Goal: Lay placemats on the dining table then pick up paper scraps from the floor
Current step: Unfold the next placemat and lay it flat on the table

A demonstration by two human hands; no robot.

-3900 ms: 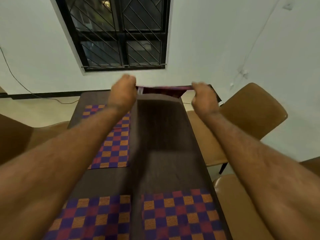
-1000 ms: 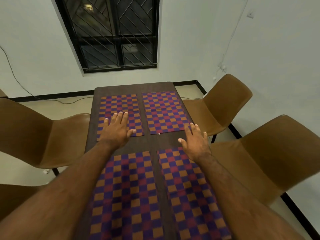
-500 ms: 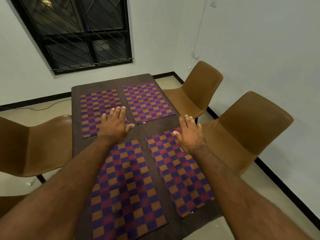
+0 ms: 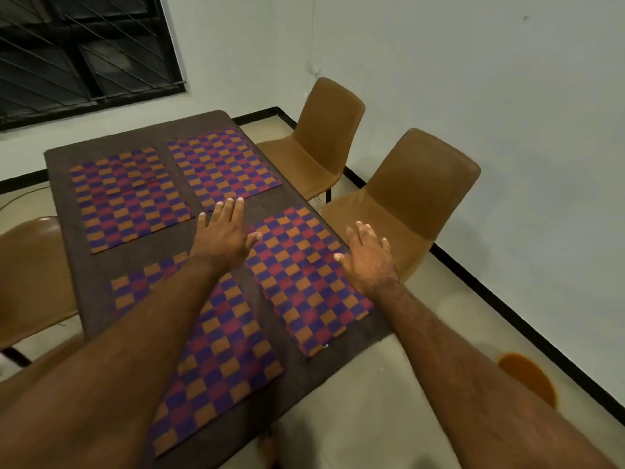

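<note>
Several checkered purple, red and orange placemats lie flat on the dark brown dining table point(image 4: 61, 184): a far-left placemat point(image 4: 125, 201), a far-right placemat point(image 4: 223, 167), a near-right placemat point(image 4: 304, 282) and a near-left placemat point(image 4: 216, 350) partly under my left forearm. My left hand point(image 4: 225, 235) hovers open, fingers spread, over the gap between the mats. My right hand point(image 4: 368, 258) is open above the right edge of the near-right placemat. Neither hand holds anything. No paper scraps show on the visible floor.
Two brown chairs point(image 4: 324, 140) point(image 4: 412, 201) stand along the table's right side, another chair point(image 4: 30, 279) on the left. A white wall with a black skirting point(image 4: 507, 306) runs on the right. An orange-brown round shape point(image 4: 527, 377) lies on the beige floor. A barred window point(image 4: 81, 52) is behind.
The fourth placemat, held at the far end earlier, now lies flat. My view has swung right and back; both hands have drawn back toward the near mats, still open.
</note>
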